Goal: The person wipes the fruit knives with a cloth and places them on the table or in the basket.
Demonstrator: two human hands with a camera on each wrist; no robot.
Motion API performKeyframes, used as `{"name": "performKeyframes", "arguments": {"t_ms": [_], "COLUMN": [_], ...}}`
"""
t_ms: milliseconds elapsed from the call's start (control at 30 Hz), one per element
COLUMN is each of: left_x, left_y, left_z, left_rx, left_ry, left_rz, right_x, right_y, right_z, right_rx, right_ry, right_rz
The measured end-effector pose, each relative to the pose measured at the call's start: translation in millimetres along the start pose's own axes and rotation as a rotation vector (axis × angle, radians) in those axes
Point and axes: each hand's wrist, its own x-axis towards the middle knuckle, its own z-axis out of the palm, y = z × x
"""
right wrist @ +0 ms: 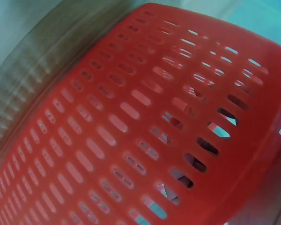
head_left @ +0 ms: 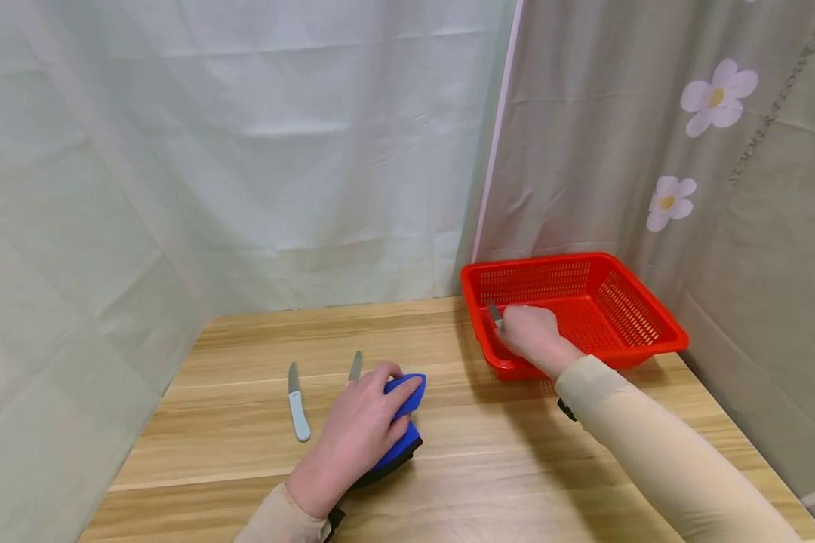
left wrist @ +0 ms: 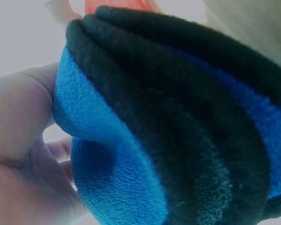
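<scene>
My left hand (head_left: 356, 430) grips a folded blue cloth with black edging (head_left: 407, 396) above the near middle of the table. In the left wrist view, the thumb and fingers lie around the folded cloth (left wrist: 117, 173). My right hand (head_left: 533, 335) reaches over the near left side of the red basket (head_left: 652, 298) and holds a small knife (head_left: 493, 311), its blade pointing away; the hand hides most of the handle. In the right wrist view the slotted basket wall (right wrist: 131, 112) hides the hand and knife almost wholly.
A knife with a pale blue handle (head_left: 298, 411) lies left of my left hand. Another knife's blade (head_left: 356, 366) shows just beyond that hand, its handle mostly hidden. The wooden table (head_left: 244, 347) ends at a hanging pale curtain (head_left: 312, 151).
</scene>
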Motion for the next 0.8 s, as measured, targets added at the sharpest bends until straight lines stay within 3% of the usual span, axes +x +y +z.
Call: {"name": "performKeyframes", "arguments": {"t_ms": [433,800], "left_x": [-1.2,-2.2], "left_y": [2.9,2.5], "left_z": [5.0,6.9], "left_rx": [0.010,0.008], "left_ry": [-0.008,-0.008], "left_rz": [0.004,0.012], "right_x": [11.1,19.1], "right_y": [1,-2], "right_z": [15,20], "right_rx": [-0.031,-0.062], "right_ry": [-0.096,-0.209], "right_rz": [-0.021,0.044]}}
